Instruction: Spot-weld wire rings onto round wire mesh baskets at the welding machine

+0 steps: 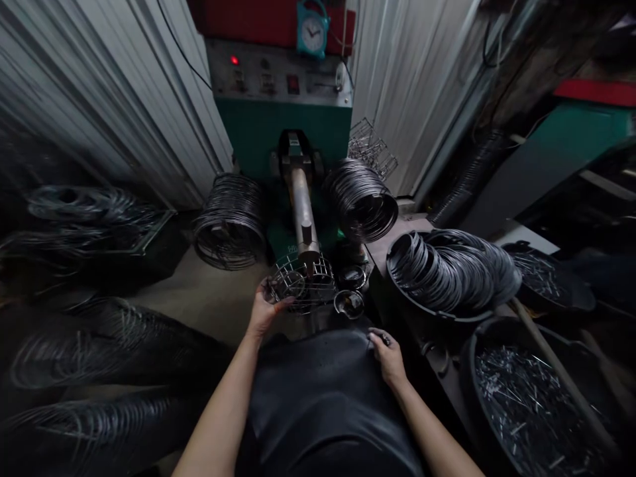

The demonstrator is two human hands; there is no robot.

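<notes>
Left hand (267, 308) holds wire basket (291, 283) by its left side at the machine arm (302, 209) tip, right hand (388, 354) pinched narrow, contents unclear; basket looks light, stiff, best gripped by outer wires.

Left arm (218, 411): bare, reaches forward. Left hand (263, 313): the farther forward, fingers (264, 286) curled, thumb (285, 304) extended rightward. Right arm (432, 424): bare, slants forward and inward. Right hand (389, 358): nearer the body, fingers bent.
</notes>
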